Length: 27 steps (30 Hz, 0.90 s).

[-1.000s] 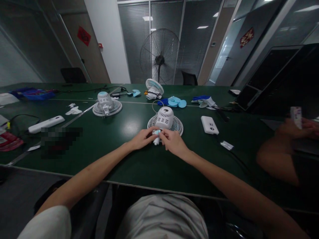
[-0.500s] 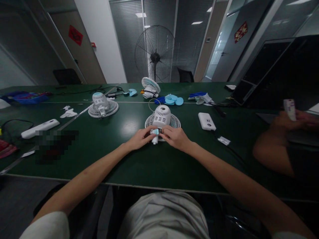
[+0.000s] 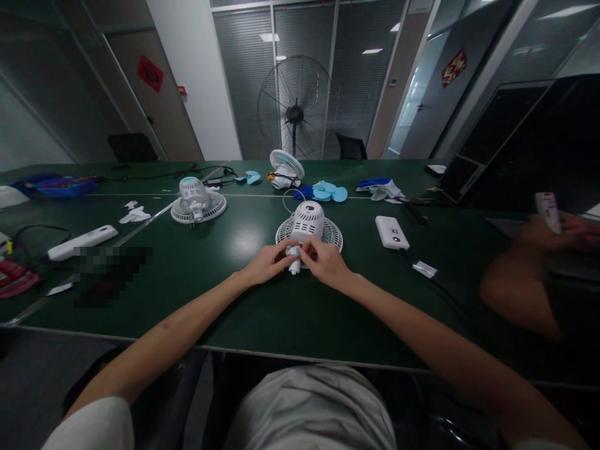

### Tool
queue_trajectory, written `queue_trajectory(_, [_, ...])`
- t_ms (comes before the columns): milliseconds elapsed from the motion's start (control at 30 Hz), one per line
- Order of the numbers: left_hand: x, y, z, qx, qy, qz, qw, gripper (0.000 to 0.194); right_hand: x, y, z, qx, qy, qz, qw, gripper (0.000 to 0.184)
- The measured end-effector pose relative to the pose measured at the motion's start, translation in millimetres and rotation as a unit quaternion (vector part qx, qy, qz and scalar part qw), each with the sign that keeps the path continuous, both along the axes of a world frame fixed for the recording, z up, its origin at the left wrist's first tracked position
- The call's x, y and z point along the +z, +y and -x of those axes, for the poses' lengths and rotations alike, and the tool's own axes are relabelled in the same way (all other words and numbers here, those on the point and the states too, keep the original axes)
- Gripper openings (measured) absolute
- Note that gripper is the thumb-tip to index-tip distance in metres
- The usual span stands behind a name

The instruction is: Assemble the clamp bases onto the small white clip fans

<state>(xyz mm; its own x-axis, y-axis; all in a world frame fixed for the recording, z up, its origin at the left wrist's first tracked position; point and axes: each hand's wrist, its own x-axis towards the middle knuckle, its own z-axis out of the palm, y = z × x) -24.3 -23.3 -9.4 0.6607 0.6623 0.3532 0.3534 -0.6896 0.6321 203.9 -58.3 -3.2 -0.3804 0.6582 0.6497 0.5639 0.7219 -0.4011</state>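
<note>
A small white fan (image 3: 308, 219) lies face down on the green table in front of me, its round grille flat and its motor housing upward. From its near side a short white neck (image 3: 294, 266) with a light-blue part juts toward me. My left hand (image 3: 268, 264) grips this neck from the left, thumb and fingers closed around it. On the other side my right hand (image 3: 325, 264) is closed in a pinch, fingertips against the light-blue part. Whatever small piece may be between the right fingertips is hidden.
Another white fan (image 3: 197, 203) lies to the left, and a third fan (image 3: 285, 169) stands behind. Light-blue fan blades (image 3: 329, 191), gloves (image 3: 380, 187), a white power bank (image 3: 392, 232) and a power strip (image 3: 83, 242) are around. At the right, another person's arm (image 3: 515, 281) rests on the table.
My right fingertips have moved left and closed in on the light-blue part, covering the dark gap beside it. The left hand keeps its hold. The view has shifted slightly.
</note>
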Motion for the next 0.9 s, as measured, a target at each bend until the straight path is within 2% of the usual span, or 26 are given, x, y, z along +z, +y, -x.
queue_trajectory(67, [0.6, -0.2, 0.0, -0.005, 0.000, 0.002, 1.000, 0.042, -1.6, -3.3, 7.1, -0.006, 0.045, 0.043, 0.998, 0.008])
queue_trajectory(133, [1.1, -0.3, 0.0, -0.006, 0.002, 0.004, 1.000, 0.043, -3.8, -5.5, 9.2, -0.008, 0.059, 0.050, 0.997, 0.006])
queue_trajectory(333, [1.3, -1.0, -0.7, 0.003, 0.002, 0.005, 1.000, 0.046, -10.7, -1.2, -10.3, 0.024, -0.067, -0.106, 0.992, 0.016])
queue_trajectory(500, [0.2, -0.7, 0.2, 0.011, 0.003, 0.008, 1.000, 0.046, -9.3, 4.5, -18.9, 0.036, -0.103, -0.122, 0.987, 0.019])
queue_trajectory(600, [1.3, -1.1, 0.3, 0.010, 0.006, 0.006, 1.000, 0.047, -7.4, 4.0, -11.7, 0.027, -0.091, -0.101, 0.990, 0.014])
queue_trajectory(700, [3.0, -2.0, -0.7, 0.002, 0.009, 0.002, 1.000, 0.046, -7.2, -0.1, 1.7, 0.003, -0.001, -0.016, 1.000, 0.011])
queue_trajectory(800, [3.2, -2.3, -1.5, -0.002, 0.005, -0.004, 1.000, 0.046, -8.5, -4.3, 10.8, -0.001, 0.093, 0.062, 0.994, 0.012])
queue_trajectory(900, [2.3, -1.6, -0.9, -0.003, 0.004, -0.001, 1.000, 0.047, -10.1, -4.4, 6.1, 0.012, 0.060, 0.019, 0.998, 0.017])
